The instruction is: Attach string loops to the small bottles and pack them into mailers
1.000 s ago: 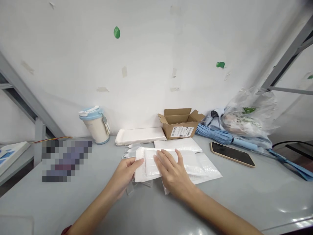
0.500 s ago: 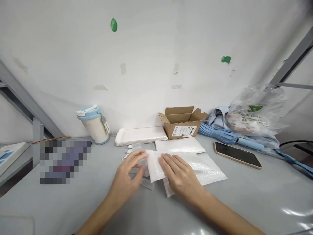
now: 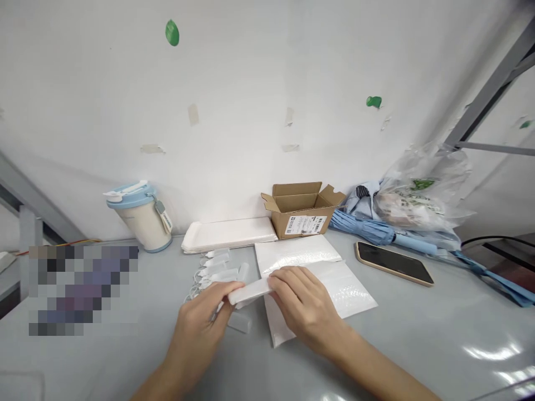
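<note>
Between my two hands is a folded white bubble mailer (image 3: 251, 290), seen nearly edge-on just above the table. My left hand (image 3: 199, 320) pinches its left end between thumb and fingers. The fingers of my right hand (image 3: 305, 306) close over its right end. Beneath and beyond my right hand lie flat white bubble mailers (image 3: 349, 285), partly overlapping. Several small clear plastic dropper bottles (image 3: 217, 267) lie beside and behind my left hand, some partly covered by it.
Along the wall stand a blue-lidded tumbler (image 3: 144, 220), a stack of white envelopes (image 3: 229, 234) and an open cardboard box (image 3: 298, 214). To the right are a phone (image 3: 395, 263), a folded blue umbrella (image 3: 368, 227) and a plastic bag (image 3: 422, 195). A blurred-out patch covers the left side.
The bubble mailer lay flatter under my right hand; now it is folded and tilted edge-on. My left hand has closed on its left end. The view has shifted slightly right.
</note>
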{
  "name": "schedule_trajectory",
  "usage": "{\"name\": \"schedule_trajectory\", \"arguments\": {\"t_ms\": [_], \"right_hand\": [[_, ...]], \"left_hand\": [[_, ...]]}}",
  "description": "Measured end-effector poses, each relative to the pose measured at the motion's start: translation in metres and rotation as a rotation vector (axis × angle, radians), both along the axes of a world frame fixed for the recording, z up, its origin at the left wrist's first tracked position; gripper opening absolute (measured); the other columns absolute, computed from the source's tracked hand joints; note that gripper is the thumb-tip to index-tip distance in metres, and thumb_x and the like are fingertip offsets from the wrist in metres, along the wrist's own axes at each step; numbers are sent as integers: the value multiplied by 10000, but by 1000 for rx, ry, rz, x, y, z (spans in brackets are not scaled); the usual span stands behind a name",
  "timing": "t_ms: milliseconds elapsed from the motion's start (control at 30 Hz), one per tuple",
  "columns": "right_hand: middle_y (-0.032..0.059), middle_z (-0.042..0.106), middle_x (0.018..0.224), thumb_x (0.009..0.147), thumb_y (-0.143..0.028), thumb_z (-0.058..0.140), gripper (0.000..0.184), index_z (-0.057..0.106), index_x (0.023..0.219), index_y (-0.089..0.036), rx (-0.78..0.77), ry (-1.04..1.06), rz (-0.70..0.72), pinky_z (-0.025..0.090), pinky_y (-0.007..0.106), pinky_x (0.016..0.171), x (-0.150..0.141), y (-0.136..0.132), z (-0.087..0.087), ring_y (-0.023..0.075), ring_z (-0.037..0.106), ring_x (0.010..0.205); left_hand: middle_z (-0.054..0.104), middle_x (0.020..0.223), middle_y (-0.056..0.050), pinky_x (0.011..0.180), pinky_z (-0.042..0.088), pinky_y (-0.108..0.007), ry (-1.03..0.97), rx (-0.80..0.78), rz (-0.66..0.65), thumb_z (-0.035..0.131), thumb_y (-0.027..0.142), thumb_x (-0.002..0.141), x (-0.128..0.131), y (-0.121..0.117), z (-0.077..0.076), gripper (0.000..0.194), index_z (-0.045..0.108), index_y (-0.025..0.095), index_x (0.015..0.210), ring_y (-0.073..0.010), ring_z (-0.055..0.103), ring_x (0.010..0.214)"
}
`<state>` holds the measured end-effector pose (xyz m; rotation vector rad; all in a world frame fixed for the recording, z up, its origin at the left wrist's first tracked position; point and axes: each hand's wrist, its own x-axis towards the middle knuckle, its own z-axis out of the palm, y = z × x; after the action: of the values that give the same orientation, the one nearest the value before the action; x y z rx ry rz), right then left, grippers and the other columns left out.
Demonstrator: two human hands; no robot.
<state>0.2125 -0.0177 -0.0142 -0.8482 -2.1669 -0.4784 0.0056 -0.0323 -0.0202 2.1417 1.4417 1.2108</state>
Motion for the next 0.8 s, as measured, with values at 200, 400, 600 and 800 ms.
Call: {"name": "schedule_trajectory", "arguments": {"t_ms": [200,400,600,800], "right_hand": [[37,648,789,862,-1,393,249,576,850,-168,85,102,-84,366,305,735,9,11,5,138,547,756],[31,642,793,843,20,359,299,581,844,-180,107,177,-124,337,315,764,28,25,12,140,543,769],[31,651,767,868,-48,413,214,566,797,-180,-16,231,-198,315,320,752,42,35,16,156,541,750],[22,677,763,832,-55,465,207,602,743,-182,-358,190,-294,292,323,729,45,47,2,173,576,766]], "left_hand": [[711,869,-11,648,478,-247,-110,-155,99,541,367,841,6,3,9,209,700,241,887,-184,629,756],[684,876,-37,647,483,-259,-201,-276,-51,557,386,809,20,14,16,200,660,215,821,-198,618,790],[662,692,-23,650,503,-295,-424,-608,-243,604,380,737,48,20,27,239,612,167,844,-174,619,629],[636,585,21,577,498,-296,-542,-818,-237,686,313,664,64,25,13,434,517,139,1024,-165,606,535]]}}
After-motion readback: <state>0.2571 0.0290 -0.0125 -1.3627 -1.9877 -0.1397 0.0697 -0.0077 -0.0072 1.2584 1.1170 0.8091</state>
